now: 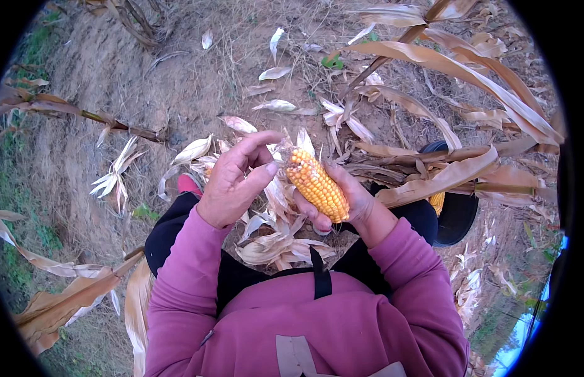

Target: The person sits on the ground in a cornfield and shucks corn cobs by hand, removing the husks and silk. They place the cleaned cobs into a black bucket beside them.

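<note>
My right hand (352, 191) grips a husked ear of yellow corn (318, 186) from its right side, the fingers passing underneath. The ear is tilted, its tip toward the upper left. Kernels are missing or broken in a patch near that tip, where dry silk (286, 153) clings. Beside the tip is my left hand (240, 176), its thumb and forefinger apart and nothing plainly held. Pale torn husks (268, 245) lie on the ground below both hands, between my legs.
To my right stands a dark bucket (457, 224) with yellow corn (436, 202) inside, partly covered by dry corn leaves (443, 184). Dry cornstalks lean in at the left (127, 127) and upper right (395, 42). Loose husks (275, 73) are scattered over the bare soil (179, 89).
</note>
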`<state>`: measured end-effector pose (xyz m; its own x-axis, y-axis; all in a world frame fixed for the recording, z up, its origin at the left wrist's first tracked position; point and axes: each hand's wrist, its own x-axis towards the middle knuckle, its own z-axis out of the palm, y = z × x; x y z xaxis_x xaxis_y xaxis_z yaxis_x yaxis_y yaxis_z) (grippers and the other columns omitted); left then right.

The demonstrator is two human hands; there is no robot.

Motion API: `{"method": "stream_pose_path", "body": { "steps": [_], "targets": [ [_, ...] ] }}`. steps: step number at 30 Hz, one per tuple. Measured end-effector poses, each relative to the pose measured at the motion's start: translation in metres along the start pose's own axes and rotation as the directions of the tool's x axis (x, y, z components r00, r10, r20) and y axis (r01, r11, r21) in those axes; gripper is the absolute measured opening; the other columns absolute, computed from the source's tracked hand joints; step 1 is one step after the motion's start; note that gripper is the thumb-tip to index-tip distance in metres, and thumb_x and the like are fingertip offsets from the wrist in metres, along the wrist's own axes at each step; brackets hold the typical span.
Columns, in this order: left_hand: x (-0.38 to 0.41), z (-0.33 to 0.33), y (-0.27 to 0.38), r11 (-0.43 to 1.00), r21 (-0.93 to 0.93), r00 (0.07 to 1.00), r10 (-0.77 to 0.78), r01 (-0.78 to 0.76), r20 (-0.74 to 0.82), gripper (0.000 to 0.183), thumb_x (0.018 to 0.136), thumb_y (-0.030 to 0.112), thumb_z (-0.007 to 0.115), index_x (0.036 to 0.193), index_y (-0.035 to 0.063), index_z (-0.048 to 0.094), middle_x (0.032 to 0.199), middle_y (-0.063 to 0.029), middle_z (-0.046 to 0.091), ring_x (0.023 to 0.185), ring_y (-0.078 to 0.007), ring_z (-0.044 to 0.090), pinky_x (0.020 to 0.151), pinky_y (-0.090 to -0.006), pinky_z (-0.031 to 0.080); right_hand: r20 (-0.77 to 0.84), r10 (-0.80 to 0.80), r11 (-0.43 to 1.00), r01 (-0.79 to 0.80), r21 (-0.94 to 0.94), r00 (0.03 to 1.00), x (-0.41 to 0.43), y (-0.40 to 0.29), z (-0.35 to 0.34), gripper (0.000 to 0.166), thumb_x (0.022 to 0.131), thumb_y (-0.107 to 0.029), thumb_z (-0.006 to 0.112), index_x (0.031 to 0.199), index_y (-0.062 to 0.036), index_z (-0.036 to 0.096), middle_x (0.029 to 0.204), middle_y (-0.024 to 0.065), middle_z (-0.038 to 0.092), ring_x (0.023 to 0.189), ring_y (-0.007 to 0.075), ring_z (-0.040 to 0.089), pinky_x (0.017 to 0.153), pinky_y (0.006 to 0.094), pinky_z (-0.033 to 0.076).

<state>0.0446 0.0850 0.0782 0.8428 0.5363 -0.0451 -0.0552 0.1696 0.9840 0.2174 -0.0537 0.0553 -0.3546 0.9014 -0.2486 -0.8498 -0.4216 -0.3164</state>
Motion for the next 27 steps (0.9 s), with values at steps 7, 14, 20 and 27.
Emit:
{"method": "stream_pose_path", "body": {
  "steps": [7,14,20,27],
  "targets": [
    [-0.003,0.004,0.004,0.995,-0.01,0.995,-0.095,0.095,0.032,0.039,0.085,0.005,0.059,0.123,0.0006,0.052,0.079,0.0028,0.05,0.071,-0.0035,0.045,0.063,-0.0198,0.037,-0.159,0.001,0.98,-0.032,-0.194,0.987,0.007,0.002,-0.004,0.049,0.098,-0.044,0.038,0.124,-0.0026,0.045,0.084,0.0136,0.061,0.059,0.0167,0.062,0.05,0.0243,0.052],
    [-0.001,0.005,-0.01,0.985,0.164,0.998,-0.05,0.057,-0.045,0.029,0.084,0.008,0.062,0.112,0.0015,0.055,0.071,0.0039,0.048,0.061,-0.003,0.042,0.054,-0.02,0.035,-0.158,-0.034,0.943,-0.021,-0.332,0.987,0.009,0.0,-0.005,0.049,0.098,-0.04,0.04,0.132,-0.0059,0.038,0.087,0.0122,0.061,0.063,0.0154,0.063,0.052,0.0238,0.053],
    [0.0,0.005,-0.016,0.983,0.181,0.998,-0.028,0.038,-0.054,0.027,0.085,0.009,0.061,0.11,0.0007,0.055,0.07,0.0025,0.049,0.06,-0.0033,0.042,0.053,-0.0209,0.036,-0.19,-0.028,0.931,-0.043,-0.362,0.981,0.009,0.0,-0.005,0.051,0.096,-0.04,0.045,0.134,-0.007,0.036,0.087,0.0128,0.06,0.063,0.016,0.062,0.051,0.0242,0.052],
    [0.002,0.005,-0.016,0.963,0.27,0.999,-0.003,0.016,-0.049,0.028,0.084,0.006,0.061,0.111,0.0007,0.055,0.07,0.0019,0.048,0.06,-0.004,0.042,0.053,-0.021,0.037,-0.194,-0.049,0.93,-0.026,-0.367,0.98,0.011,0.002,-0.006,0.044,0.099,-0.04,0.041,0.128,-0.0071,0.04,0.084,0.0113,0.06,0.061,0.0141,0.061,0.048,0.0235,0.05]
  ]
}}
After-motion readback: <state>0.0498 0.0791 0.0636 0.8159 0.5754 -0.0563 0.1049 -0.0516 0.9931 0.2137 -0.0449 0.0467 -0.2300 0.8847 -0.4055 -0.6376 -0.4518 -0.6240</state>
